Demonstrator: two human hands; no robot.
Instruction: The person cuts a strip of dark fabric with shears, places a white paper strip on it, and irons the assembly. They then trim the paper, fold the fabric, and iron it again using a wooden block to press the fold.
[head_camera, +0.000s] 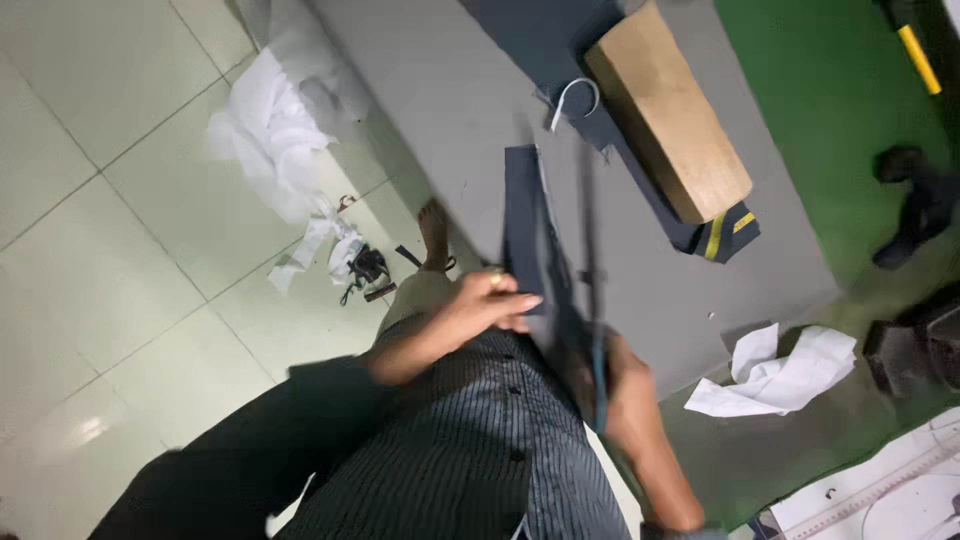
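Note:
My left hand (487, 304) pinches the near end of a long dark navy fabric strip (522, 205) that stretches away over the grey sheet (430, 90) on the table. A ring shows on one finger. My right hand (630, 392) grips what looks like a pair of scissors (590, 260), blurred, with the long blades pointing away along the strip's right edge. Both hands sit close in front of my striped shirt.
A wooden block (665, 110) lies on dark fabric (545, 35) at the far side of the grey sheet. Crumpled white paper (780, 375) sits to the right, on a green mat (830, 90). Black objects (915, 200) stand at the right edge. White scraps (270, 130) litter the tiled floor.

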